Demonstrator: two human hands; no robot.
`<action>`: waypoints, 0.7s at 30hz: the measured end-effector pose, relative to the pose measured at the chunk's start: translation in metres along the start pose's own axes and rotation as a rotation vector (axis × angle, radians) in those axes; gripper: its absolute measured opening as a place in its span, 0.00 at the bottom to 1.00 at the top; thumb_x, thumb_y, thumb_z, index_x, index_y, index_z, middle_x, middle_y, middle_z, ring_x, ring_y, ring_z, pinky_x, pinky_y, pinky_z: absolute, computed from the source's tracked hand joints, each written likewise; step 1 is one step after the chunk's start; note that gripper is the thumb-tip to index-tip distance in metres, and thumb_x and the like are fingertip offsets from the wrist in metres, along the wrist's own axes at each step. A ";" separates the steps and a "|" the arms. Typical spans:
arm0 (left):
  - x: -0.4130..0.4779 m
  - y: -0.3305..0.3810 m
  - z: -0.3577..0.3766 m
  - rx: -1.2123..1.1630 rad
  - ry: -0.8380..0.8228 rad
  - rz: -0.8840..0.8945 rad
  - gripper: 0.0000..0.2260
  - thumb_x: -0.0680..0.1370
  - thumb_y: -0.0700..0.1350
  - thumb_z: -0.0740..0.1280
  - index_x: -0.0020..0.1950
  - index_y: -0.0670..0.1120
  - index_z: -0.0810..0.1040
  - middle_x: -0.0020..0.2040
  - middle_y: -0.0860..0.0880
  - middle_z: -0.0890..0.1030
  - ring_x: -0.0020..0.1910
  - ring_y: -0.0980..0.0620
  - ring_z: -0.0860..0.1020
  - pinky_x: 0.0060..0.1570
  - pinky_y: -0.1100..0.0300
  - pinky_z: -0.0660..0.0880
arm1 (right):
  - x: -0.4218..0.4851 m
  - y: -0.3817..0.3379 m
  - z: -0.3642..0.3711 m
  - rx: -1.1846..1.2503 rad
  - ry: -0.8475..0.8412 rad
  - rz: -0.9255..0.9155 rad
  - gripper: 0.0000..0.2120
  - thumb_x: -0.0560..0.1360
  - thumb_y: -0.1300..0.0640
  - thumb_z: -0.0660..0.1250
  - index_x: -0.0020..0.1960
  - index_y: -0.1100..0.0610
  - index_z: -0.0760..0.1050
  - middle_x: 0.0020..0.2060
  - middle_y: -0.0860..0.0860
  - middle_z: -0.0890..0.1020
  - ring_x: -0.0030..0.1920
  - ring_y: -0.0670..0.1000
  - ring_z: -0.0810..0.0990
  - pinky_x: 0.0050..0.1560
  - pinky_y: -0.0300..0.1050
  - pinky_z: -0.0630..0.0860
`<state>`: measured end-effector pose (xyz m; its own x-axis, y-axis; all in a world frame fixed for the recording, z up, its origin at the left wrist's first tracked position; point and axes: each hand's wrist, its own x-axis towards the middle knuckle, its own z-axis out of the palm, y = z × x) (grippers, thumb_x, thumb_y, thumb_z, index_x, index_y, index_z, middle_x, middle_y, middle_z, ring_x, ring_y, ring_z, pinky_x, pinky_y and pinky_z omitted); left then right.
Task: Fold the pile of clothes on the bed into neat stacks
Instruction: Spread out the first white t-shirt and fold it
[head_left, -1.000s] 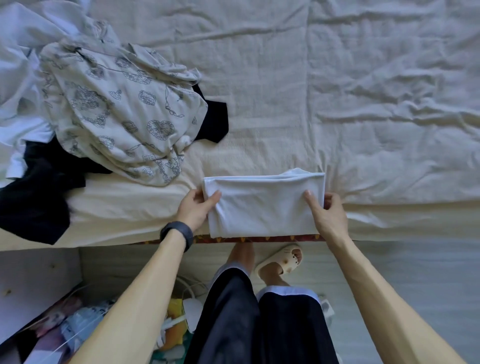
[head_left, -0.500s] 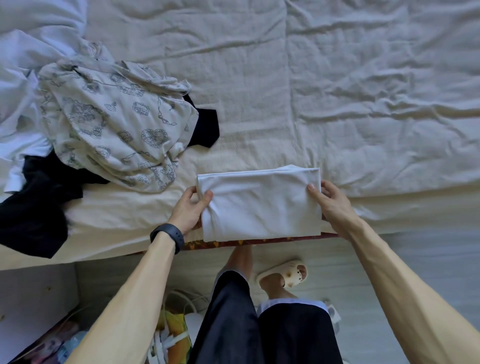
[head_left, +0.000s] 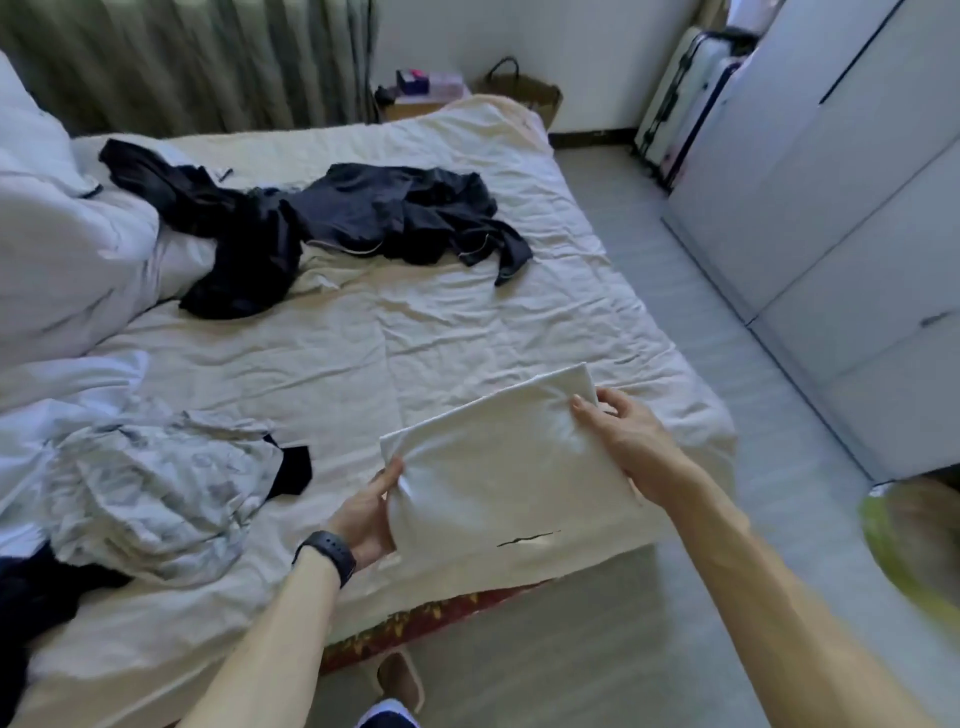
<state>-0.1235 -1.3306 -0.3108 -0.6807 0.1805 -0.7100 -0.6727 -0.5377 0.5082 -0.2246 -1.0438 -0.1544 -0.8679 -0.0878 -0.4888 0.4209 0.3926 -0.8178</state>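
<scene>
1. White fabric, a folded white garment (head_left: 509, 467), is seen in the head view at the lower centre-right of the frame, over the near right corner of the bed (head_left: 415, 338). Whether it rests on the sheet or is lifted just clear of it cannot be told.
2. Its left short edge is pinched by the left hand (head_left: 371, 512), thumb on top and fingers tucked beneath. A dark wristband (head_left: 330, 553) is worn on that arm.
3. Its upper right corner is pinched by the right hand (head_left: 623, 431), with creases drawn into the cloth around the grip.
4. The long axis of the rectangle runs diagonally, from the left hand at lower left up to the right hand at upper right. One end is held by each hand, so neither is nearer.
5. Bare sheet lies just above and to the left of the garment. It is judged that the fold is finished and that the next move is a setting-down, for which both ends would have to be lowered level.
6. Unfolded work is judged to remain: a patterned pale garment (head_left: 156, 483) lies crumpled at lower left and dark clothes (head_left: 395, 213) are spread across the upper middle.
7. A pale wardrobe (head_left: 831, 208) is seen at the right.
</scene>
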 end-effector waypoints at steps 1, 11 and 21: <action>-0.002 0.000 0.027 -0.011 -0.058 -0.018 0.27 0.77 0.64 0.64 0.69 0.48 0.78 0.65 0.39 0.79 0.63 0.38 0.79 0.52 0.42 0.80 | -0.015 -0.020 -0.022 -0.031 0.018 -0.036 0.08 0.81 0.52 0.69 0.56 0.54 0.81 0.50 0.59 0.86 0.40 0.51 0.85 0.40 0.45 0.83; -0.019 0.001 0.258 -0.014 -0.491 0.091 0.24 0.82 0.56 0.61 0.72 0.43 0.74 0.71 0.38 0.74 0.68 0.36 0.74 0.65 0.40 0.73 | -0.128 -0.155 -0.201 -0.262 0.149 -0.296 0.05 0.79 0.46 0.70 0.51 0.47 0.81 0.44 0.48 0.86 0.37 0.46 0.86 0.37 0.42 0.81; 0.032 0.050 0.379 0.121 -0.522 0.023 0.21 0.80 0.57 0.63 0.59 0.43 0.85 0.61 0.38 0.81 0.57 0.37 0.82 0.46 0.44 0.81 | -0.112 -0.094 -0.343 0.104 0.314 -0.196 0.08 0.79 0.46 0.70 0.56 0.46 0.81 0.51 0.50 0.87 0.43 0.48 0.86 0.44 0.46 0.83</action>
<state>-0.2889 -1.0393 -0.1235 -0.7285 0.5721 -0.3769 -0.6637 -0.4531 0.5951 -0.2570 -0.7566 0.0817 -0.9663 0.1388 -0.2170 0.2498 0.2995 -0.9208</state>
